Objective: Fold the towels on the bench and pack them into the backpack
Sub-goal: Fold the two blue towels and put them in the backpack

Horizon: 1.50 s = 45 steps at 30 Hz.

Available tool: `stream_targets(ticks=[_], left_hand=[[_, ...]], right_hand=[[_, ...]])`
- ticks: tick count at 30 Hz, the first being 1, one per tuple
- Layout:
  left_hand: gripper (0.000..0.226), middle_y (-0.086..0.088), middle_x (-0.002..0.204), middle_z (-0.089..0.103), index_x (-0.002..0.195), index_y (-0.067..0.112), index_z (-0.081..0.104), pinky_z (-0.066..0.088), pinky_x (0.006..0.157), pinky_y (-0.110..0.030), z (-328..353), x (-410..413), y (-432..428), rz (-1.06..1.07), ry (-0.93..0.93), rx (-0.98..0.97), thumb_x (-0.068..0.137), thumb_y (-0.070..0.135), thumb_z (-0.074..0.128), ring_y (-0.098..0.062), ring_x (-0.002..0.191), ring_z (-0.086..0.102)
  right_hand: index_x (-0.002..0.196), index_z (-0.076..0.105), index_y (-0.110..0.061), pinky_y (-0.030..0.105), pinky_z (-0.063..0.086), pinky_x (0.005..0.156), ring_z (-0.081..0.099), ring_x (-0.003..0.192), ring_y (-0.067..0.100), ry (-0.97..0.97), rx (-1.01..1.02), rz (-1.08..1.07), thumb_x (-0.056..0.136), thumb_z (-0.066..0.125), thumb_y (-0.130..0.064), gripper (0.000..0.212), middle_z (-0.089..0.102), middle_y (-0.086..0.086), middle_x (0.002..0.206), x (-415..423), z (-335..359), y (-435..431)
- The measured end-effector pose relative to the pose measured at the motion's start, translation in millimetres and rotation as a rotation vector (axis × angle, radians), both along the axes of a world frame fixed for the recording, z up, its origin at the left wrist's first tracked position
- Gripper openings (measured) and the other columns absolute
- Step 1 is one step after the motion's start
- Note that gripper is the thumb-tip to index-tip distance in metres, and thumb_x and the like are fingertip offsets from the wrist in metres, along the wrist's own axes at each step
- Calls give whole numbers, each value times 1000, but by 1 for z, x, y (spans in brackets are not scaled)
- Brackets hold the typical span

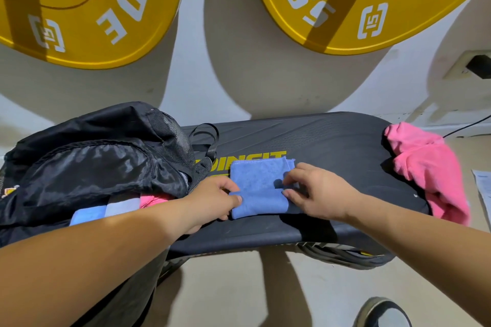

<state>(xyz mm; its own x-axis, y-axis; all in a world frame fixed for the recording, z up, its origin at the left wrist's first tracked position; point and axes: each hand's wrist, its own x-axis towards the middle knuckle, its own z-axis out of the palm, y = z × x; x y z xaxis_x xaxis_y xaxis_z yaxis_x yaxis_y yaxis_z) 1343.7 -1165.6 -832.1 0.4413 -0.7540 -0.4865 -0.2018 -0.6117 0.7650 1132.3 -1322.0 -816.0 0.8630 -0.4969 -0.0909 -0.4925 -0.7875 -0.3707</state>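
Your left hand and right hand pinch the blue towel; it looks soft, light and floppy, so grip both fold ends.

Both hands, left and right, pinch a folded blue towel on the bench, between backpack and pink towel.

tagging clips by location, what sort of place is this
Probably a gym or home workout room: one large round yellow weight plate is next to a second yellow plate, and a small blue cloth towel lies on a black padded workout bench with yellow lettering.
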Motion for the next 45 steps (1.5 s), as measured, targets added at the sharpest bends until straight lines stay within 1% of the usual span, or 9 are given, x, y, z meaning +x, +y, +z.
stream_targets(ticks=[6, 9, 12, 19, 24, 29, 33, 39, 45], left_hand=[[7, 1, 85, 55, 90, 12, 63, 45, 66, -25, -6, -2, -3, -46, -464, -173, 87, 12, 69, -18, 73, 53], [14, 0, 95, 58, 83, 16, 63, 51, 69, -37, 0, 0, 3, -556, -963, -433, 80, 3, 60, -24, 81, 55], [11, -2, 98, 60, 91, 16, 61, 54, 72, -42, 6, -11, 8, -791, -1108, -361, 82, 21, 58, -27, 87, 57], [43, -2, 124, 56, 135, 19, 54, 46, 100, -40, 3, 1, 6, -678, -923, -212, 92, 23, 61, -25, 115, 50], [26, 1, 83, 64, 112, 21, 70, 48, 68, -27, 6, -3, -1, -377, -376, -167, 87, 17, 66, -6, 64, 51], [11, 0, 67, 56, 94, 17, 67, 51, 63, -33, 5, -11, -8, -157, -187, -26, 90, 27, 65, -17, 60, 53], [33, -3, 69, 44, 72, 14, 45, 40, 65, -32, 4, -7, -18, -80, -215, 38, 94, 33, 60, -21, 63, 46], [15, 2, 95, 63, 107, 18, 64, 47, 76, -26, 7, -10, -23, 0, -131, 16, 92, 22, 65, -17, 89, 59], [41, 0, 115, 66, 120, 20, 64, 53, 74, -28, 10, 0, -20, -4, 76, 122, 82, 20, 77, -19, 104, 65]], right_hand=[[111, 66, -22, 35, 52, 72, 61, 91, 22, 88, -375, 283, 82, 52, -70, 57, 64, -4, 101, -6, -9, 1], [114, 64, -22, 36, 52, 80, 58, 107, 21, 124, -136, 79, 86, 62, -54, 42, 59, -6, 108, 3, -8, 3], [109, 66, -20, 37, 51, 88, 53, 110, 18, 157, 110, -82, 86, 69, -47, 35, 48, -7, 102, 16, -2, -1], [100, 65, -14, 25, 49, 64, 59, 70, 13, 46, 633, -405, 90, 71, -33, 23, 64, 0, 87, 16, 0, -6], [104, 61, -8, 28, 51, 52, 58, 55, 18, 124, 760, -464, 97, 63, -32, 26, 58, 9, 75, 6, 6, -8], [90, 66, -18, 30, 52, 60, 63, 69, 18, 41, 449, -389, 92, 66, -48, 29, 67, 0, 76, -1, 2, -13], [101, 70, -32, 26, 50, 84, 62, 92, 9, -58, 320, -197, 79, 75, -59, 36, 65, -8, 101, -2, 3, -14], [130, 61, -30, 38, 39, 112, 45, 137, 20, 77, 253, -47, 86, 69, -51, 50, 52, -5, 148, 3, 0, -14], [115, 63, -27, 38, 50, 92, 59, 103, 22, 182, 238, -34, 89, 68, -44, 32, 65, -3, 107, 15, 11, -16]])
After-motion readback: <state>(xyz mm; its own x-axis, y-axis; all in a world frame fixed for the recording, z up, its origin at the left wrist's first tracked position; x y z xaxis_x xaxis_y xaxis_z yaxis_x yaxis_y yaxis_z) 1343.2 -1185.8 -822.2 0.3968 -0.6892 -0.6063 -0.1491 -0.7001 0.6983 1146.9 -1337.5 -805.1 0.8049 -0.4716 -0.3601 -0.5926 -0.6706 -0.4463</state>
